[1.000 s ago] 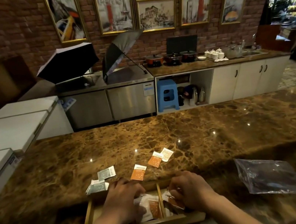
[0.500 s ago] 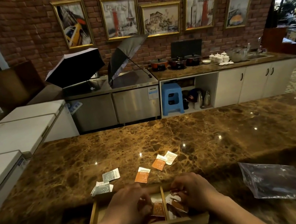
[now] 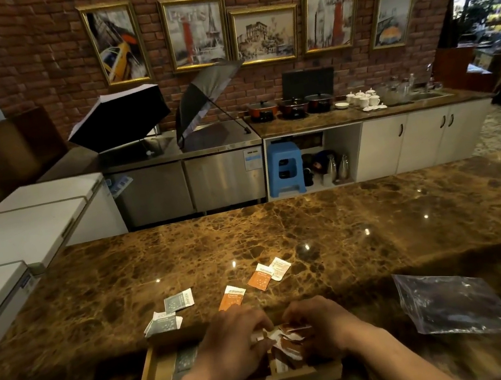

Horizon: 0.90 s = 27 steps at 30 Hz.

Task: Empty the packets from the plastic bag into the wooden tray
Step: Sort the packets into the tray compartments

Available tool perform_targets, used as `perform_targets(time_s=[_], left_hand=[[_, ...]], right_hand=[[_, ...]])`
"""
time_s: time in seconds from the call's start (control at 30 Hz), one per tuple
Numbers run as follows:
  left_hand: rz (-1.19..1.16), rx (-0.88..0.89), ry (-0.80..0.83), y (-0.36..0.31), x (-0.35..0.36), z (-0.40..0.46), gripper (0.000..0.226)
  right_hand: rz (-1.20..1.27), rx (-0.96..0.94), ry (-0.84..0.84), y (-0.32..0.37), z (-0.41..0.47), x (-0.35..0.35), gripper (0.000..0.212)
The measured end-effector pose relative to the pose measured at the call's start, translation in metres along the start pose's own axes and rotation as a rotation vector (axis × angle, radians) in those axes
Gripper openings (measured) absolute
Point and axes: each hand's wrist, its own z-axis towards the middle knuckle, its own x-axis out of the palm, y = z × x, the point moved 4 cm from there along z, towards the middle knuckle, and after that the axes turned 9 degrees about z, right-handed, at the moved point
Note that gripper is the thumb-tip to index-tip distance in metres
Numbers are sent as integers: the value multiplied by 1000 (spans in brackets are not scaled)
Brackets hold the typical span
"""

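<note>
Two hands over the wooden tray [image 3: 147, 375], which sits at the near edge of the desk [image 3: 314, 229]. Left hand [image 3: 233, 340] and right hand [image 3: 324, 324] meet at the tray's middle, fingers curled onto a bunch of packets [image 3: 287, 340], brown and white, count unclear in the pile. Left grip closed on that bunch; right grip pinching it too, exact finger contact hard to see. One grey packet [image 3: 187, 357] lies in the tray's left compartment, partly hidden by the left wrist.

Loose on the desk beyond the tray: two orange packets [image 3: 230, 297], one white packet [image 3: 279, 268] touching the farther orange one, one grey packet alone [image 3: 178, 300], and a small overlapped stack of grey packets [image 3: 162, 322] just beside the tray's far left corner, looks like two or three.

One plastic bag [image 3: 451, 304], clear, lying flat to the right, well apart from the tray, looks empty.

Desk is glossy brown marble with light glints. Room: brick wall with five full framed pictures [image 3: 196, 31], two open umbrellas [image 3: 119, 117] on a steel counter, three pots [image 3: 293, 105], white cups [image 3: 363, 99], one blue stool [image 3: 284, 168] under the back counter, white chest freezers [image 3: 27, 221] at left.
</note>
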Motion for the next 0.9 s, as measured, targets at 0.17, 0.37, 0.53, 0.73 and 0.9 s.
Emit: perform_targets(time_s=[0.17, 0.37, 0.53, 0.73, 0.9], left_hand=[[-3, -15, 51, -20, 11, 5, 29], [-67, -108, 68, -21, 17, 4, 30], [-188, -163, -27, -11, 14, 4, 32], [-246, -266, -161, 14, -1, -1, 39], [-184, -400, -211, 42, -6, -14, 33]], right_hand=[[10, -5, -101, -6, 0, -6, 33], [-24, -41, -200, -8, -3, -9, 25], [-16, -78, -381, -1, -11, -24, 30], [22, -225, -437, 38, -12, -30, 27], [13, -372, -403, 72, -10, 1, 21]])
